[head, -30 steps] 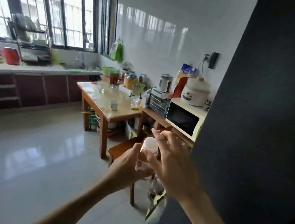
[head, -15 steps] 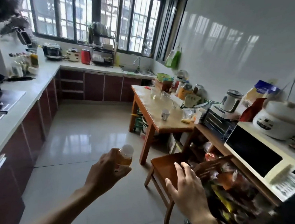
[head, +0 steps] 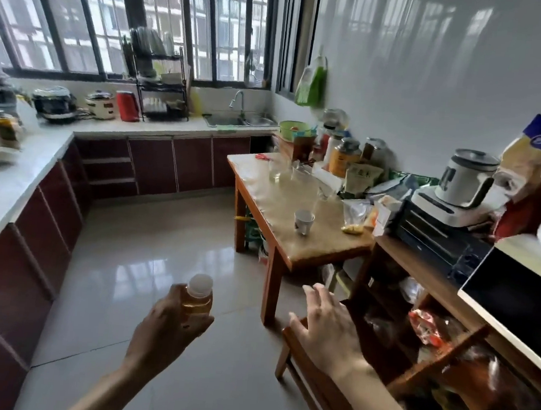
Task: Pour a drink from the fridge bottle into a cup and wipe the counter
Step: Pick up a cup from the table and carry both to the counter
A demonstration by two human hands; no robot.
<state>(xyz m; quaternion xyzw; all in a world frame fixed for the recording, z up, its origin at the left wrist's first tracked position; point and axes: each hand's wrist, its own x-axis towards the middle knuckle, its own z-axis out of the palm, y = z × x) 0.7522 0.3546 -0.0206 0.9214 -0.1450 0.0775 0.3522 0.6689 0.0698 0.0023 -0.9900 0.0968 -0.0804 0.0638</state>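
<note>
My left hand [head: 166,330] grips a small clear bottle [head: 198,301] of amber drink with a white cap, held upright over the tiled floor. My right hand [head: 327,327] hovers with fingers spread and holds nothing, above a low wooden stool [head: 308,394]. A small white cup [head: 303,221] stands on the wooden table [head: 282,206] ahead to the right, well beyond both hands. A long white counter [head: 6,181] runs along the left wall and under the windows.
The table's far side is crowded with jars, bags and glass vessels [head: 301,175]. To the right stand a wooden shelf with a toaster oven [head: 436,235], a blender [head: 467,182] and a microwave [head: 516,291]. A sink [head: 240,120] sits in the back counter. Open tiled floor [head: 146,259] lies ahead.
The view has swung from the dark fridge door toward the kitchen. My right hand came off the bottle cap and dropped to the right; my left hand keeps the bottle.
</note>
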